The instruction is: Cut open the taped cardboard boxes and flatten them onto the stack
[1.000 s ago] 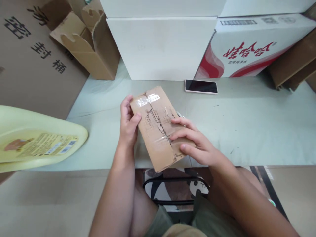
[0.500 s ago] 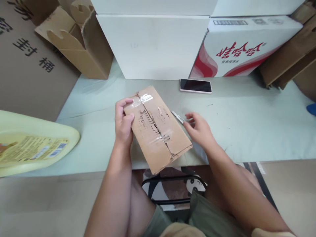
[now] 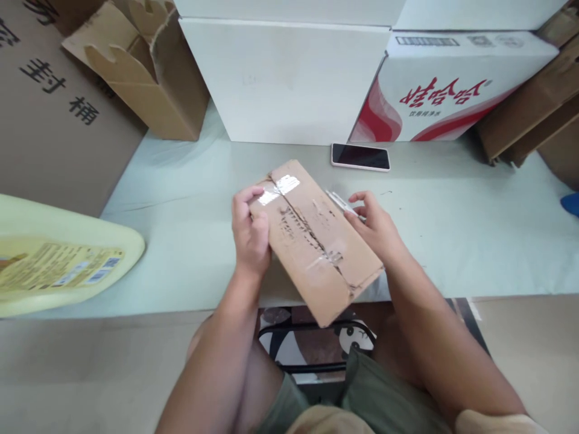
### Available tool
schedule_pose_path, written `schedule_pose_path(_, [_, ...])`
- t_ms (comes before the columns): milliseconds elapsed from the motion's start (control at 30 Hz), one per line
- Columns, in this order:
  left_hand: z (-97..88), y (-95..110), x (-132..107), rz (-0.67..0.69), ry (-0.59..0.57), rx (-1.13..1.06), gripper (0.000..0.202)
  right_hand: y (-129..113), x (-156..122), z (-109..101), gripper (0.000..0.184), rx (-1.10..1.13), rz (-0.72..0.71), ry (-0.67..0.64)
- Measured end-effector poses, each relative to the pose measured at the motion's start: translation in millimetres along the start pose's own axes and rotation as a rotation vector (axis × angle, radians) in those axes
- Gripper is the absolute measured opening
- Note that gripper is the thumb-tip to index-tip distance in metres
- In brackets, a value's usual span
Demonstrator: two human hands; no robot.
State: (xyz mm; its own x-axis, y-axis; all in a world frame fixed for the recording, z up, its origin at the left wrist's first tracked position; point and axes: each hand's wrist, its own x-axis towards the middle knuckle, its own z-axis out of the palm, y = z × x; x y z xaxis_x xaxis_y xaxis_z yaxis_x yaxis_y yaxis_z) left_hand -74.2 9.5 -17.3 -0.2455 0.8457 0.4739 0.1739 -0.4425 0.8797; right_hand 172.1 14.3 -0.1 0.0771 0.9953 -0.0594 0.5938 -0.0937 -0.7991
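My left hand (image 3: 251, 229) is closed around the far left corner of a small cardboard box (image 3: 312, 232), thumb on top. The box is held tilted over the table's front edge, with torn, worn patches along its middle seam and shiny clear tape at the far end. Beside its right long edge, my right hand (image 3: 373, 226) pinches a slim white and silver utility knife (image 3: 340, 201). The knife points away to the upper left; its lower end is hidden by the fingers, and whether it touches the box I cannot tell.
A phone (image 3: 360, 157) lies behind the box, before white cartons (image 3: 284, 84) and a red-and-white carton (image 3: 443, 90). An open cardboard box (image 3: 176, 90) stands at the back left. A yellow-green jug (image 3: 113, 253) is at the left, brown cardboard (image 3: 520, 114) at the right.
The box and my left hand have shifted to the right and slightly nearer me. My right hand has moved a little right with the knife.
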Motion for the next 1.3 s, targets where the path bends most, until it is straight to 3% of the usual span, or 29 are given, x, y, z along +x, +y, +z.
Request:
schedule_pose_path(167, [12.7, -2, -19, 0.038, -0.104, 0.100, 0.047, -26, -15, -37, 0.024, 0.357, -0.237, 0.234])
schedule_pose_path(267, [16.3, -3, -21, 0.077, -0.136, 0.121, 0.047, -42, -32, -67, 0.045, 0.628, -0.436, 0.035])
schedule_pose_path(333, [17.3, -2, -22, 0.088, -0.144, 0.117, 0.047, -49, -40, -78, 0.051, 0.731, -0.485, -0.074])
schedule_pose_path(433, [17.0, -1, -22, 0.082, -0.167, 0.119, 0.047, -53, -44, -73, 0.043, 0.783, -0.482, 0.017])
schedule_pose_path(567, [19.3, -5, -24, 0.084, -0.161, 0.074, 0.047, -53, -49, -49, 0.032, 0.667, -0.467, 0.132])
schedule_pose_path(700, [27.0, -10, -23, 0.103, -0.145, 0.030, 0.046, -57, -60, -42, 0.040, 0.370, -0.456, 0.076])
schedule_pose_path(867, [28.1, -12, -23, 0.155, -0.153, 0.052, 0.045, -70, -62, -43, 0.024, 0.011, -0.483, 0.042])
schedule_pose_path(1300, [25.0, -11, -24, 0.185, -0.161, 0.073, 0.045, -73, -64, -40, 0.021, -0.112, -0.555, 0.019])
